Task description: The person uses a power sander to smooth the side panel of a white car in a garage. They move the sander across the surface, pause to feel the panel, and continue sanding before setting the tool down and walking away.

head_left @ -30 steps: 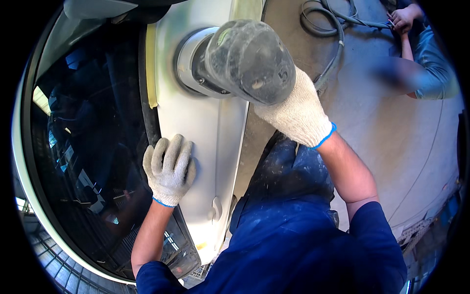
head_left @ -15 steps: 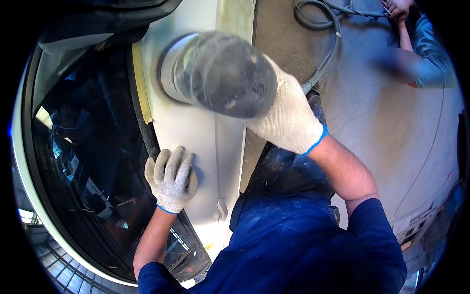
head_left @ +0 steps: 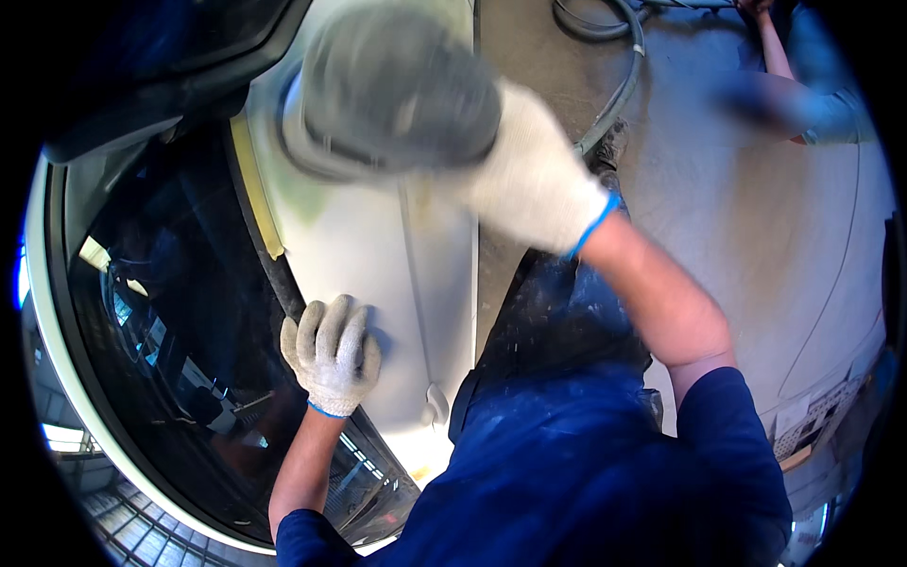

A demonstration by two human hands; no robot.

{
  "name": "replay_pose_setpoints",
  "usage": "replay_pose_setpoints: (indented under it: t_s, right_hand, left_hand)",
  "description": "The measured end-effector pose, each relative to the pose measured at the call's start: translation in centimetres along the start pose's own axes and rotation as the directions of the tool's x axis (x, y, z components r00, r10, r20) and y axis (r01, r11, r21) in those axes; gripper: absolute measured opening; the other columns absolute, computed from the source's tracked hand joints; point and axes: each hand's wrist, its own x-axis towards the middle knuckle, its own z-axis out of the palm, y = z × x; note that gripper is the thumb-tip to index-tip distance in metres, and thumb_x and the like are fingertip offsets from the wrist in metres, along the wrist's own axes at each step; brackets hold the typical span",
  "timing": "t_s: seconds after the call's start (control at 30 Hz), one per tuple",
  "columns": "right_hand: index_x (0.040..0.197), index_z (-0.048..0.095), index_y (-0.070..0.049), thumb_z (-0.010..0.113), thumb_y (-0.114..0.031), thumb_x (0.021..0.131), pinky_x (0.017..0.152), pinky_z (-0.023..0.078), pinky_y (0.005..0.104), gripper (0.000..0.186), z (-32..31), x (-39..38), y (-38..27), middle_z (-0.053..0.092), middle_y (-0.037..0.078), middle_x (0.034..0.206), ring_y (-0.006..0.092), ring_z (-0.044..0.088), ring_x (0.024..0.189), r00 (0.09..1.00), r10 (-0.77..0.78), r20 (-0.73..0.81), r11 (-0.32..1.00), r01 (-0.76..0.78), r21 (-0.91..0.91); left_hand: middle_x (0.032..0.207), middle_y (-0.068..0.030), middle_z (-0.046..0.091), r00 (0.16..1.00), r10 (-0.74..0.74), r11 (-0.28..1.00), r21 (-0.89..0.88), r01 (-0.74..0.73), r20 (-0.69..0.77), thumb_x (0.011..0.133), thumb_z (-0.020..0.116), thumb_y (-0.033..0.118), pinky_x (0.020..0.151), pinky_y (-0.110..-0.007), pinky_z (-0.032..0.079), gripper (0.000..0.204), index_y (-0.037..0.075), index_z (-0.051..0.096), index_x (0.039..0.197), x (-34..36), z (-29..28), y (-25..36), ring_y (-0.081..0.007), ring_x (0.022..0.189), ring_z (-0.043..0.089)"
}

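Observation:
My gloved right hand (head_left: 539, 175) grips a dark, dusty sander (head_left: 392, 90), blurred by motion, whose round base sits against the white car panel (head_left: 435, 283). The fingers are mostly hidden behind the tool. My gloved left hand (head_left: 331, 354) rests open, fingers slightly bent, on the panel where it meets the dark window (head_left: 170, 321). Yellow masking tape (head_left: 250, 189) runs along that border, above my left hand. Greenish and yellowish patches show on the panel around the sander, and a small handle (head_left: 435, 404) lies lower on it.
A black car part (head_left: 161, 76) juts in at the upper left. Grey hoses (head_left: 614, 104) lie curved on the concrete floor (head_left: 746, 283) beyond my legs. A co-worker's arm (head_left: 777, 52) shows at the upper right, beside a dark blurred area.
My right hand and the sander have moved left along the panel and are now higher in the picture. My left hand appears slightly lower, still resting on the panel.

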Motion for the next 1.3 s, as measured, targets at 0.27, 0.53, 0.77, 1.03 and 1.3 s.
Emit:
replay_pose_setpoints:
  t_s: [0.27,0.53,0.77,1.03,1.3]
  right_hand:
    - [0.14,0.057,-0.011,0.076,-0.016,0.083,0.088,0.058,0.0528,0.06,1.3,-6.1,-0.2,0.074,0.025,0.105,0.0452,0.073,0.099,0.987,0.052,0.152,0.993,-0.034,-0.115]
    - [0.108,0.07,0.0,0.076,-0.019,0.083,0.088,0.058,0.0448,0.032,-5.1,5.0,0.8,0.075,0.021,0.099,0.0396,0.071,0.095,0.996,-0.07,0.062,0.977,0.081,-0.197]
    - [0.111,0.068,0.0,0.075,-0.016,0.079,0.072,0.057,0.0326,0.036,-10.8,1.9,7.5,0.074,0.008,0.085,0.0136,0.066,0.074,0.936,0.342,-0.087,0.939,-0.337,0.067]
    - [0.114,0.074,-0.004,0.075,-0.024,0.076,0.079,0.061,0.0393,0.043,-19.9,-4.3,22.8,0.079,0.016,0.094,0.0277,0.076,0.081,0.7,0.678,-0.224,0.658,-0.714,-0.24]
    - [0.113,0.079,-0.007,0.08,-0.044,0.077,0.101,0.057,0.045,0.052,-31.2,-20.2,30.0,0.077,0.022,0.12,0.0397,0.072,0.119,0.444,0.773,-0.452,0.23,-0.862,-0.452]
  left_hand:
    - [0.124,-0.0051,0.066,0.989,-0.015,0.999,-0.032,0.01,-0.145,0.076,0.08,0.014,0.114,-0.058,0.038,0.038,0.016,0.068,0.112,0.0,0.3,0.3,-0.0338,0.124,0.061]
    - [0.135,-0.0082,0.066,0.995,-0.025,1.0,0.014,0.026,-0.099,0.078,0.078,0.013,0.119,-0.058,0.036,0.046,0.015,0.07,0.123,0.0,0.5,1.1,-0.0377,0.134,0.058]
    - [0.16,-0.02,0.051,0.997,-0.021,0.992,0.124,0.03,-0.073,0.088,0.074,0.027,0.124,-0.057,0.029,0.072,0.004,0.054,0.153,9.6,-1.4,3.7,-0.0425,0.152,0.042]
    - [0.163,-0.0216,0.046,0.991,0.002,0.83,0.554,0.073,-0.133,0.096,0.061,0.064,0.126,-0.058,0.027,0.092,-0.001,0.043,0.159,26.2,0.5,-0.9,-0.0415,0.15,0.042]
    - [0.171,-0.0241,0.034,0.931,0.052,0.917,0.352,-0.189,0.362,0.094,0.062,0.066,0.131,-0.054,0.02,0.102,-0.005,0.036,0.162,12.7,-1.4,2.1,-0.0406,0.159,0.03]
